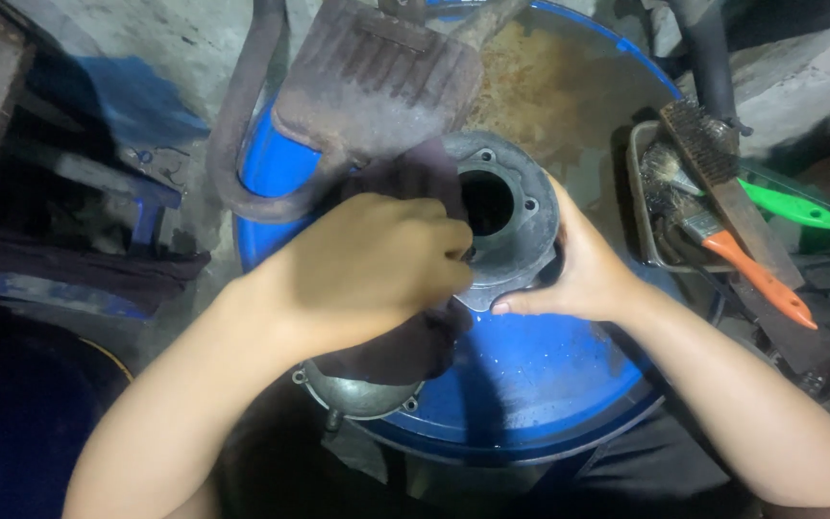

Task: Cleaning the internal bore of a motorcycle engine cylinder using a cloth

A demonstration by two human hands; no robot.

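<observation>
A grey metal housing (501, 216) with a round central bore and small bolt holes in its flange sits tilted above the blue drum lid (530, 375), held between both hands. The right hand (578, 274) cups its right and lower edge, thumb pressed along the bottom rim, fingers curled behind it. The left hand (367, 264) is closed in a loose fist on a dark rag (405, 336), pressing it against the housing's left side next to the bore — the rag hangs down below the hand.

Just under the left wrist, a round grey metal cover (357, 394) with small lugs lies at the drum's near edge. Above the housing, a rusty ribbed metal block (377, 77) rests on the drum, touching a curved rusty pipe (242, 144) that loops along its left side. The lid's far part is stained brown.

To the right, well apart from the hands, a shallow tray (638, 192) holds a wire brush (722, 183), a paintbrush with an orange handle (751, 274) and a green-handled tool (790, 204).
</observation>
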